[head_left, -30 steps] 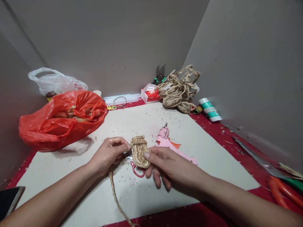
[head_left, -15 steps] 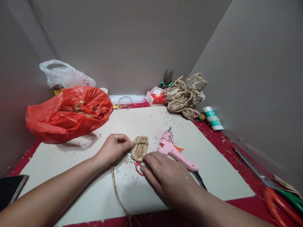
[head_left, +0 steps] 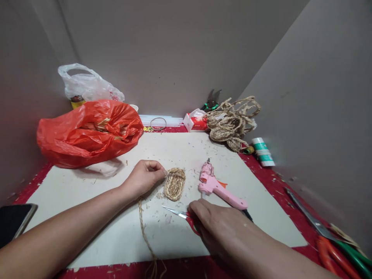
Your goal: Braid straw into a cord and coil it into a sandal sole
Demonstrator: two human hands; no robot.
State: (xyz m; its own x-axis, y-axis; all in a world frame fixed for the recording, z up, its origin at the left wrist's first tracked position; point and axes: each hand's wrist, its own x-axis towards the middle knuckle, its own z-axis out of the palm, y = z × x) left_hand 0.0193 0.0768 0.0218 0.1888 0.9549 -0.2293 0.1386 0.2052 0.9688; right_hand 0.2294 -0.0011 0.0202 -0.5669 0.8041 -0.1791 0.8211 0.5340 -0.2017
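A small oval coil of braided straw rope lies flat on the pale board. At its upper left edge, my left hand is closed in a pinch on the rope. The loose tail of the straw rope runs from under that hand toward the board's front edge. My right hand is closed around the red handles of small scissors, whose silver blades point left, below the coil. Just beyond this hand rests a pink glue gun, nozzle pointing away.
A red plastic bag of straw sits at the left rear. Behind the board are glue sticks, a tissue pack and a rope bundle. Large shears lie right; a phone lies left.
My right hand has drawn the scissors out from beneath the coil, moving right and toward me. My left hand still pinches at the coil's edge. The camera view has shifted slightly.
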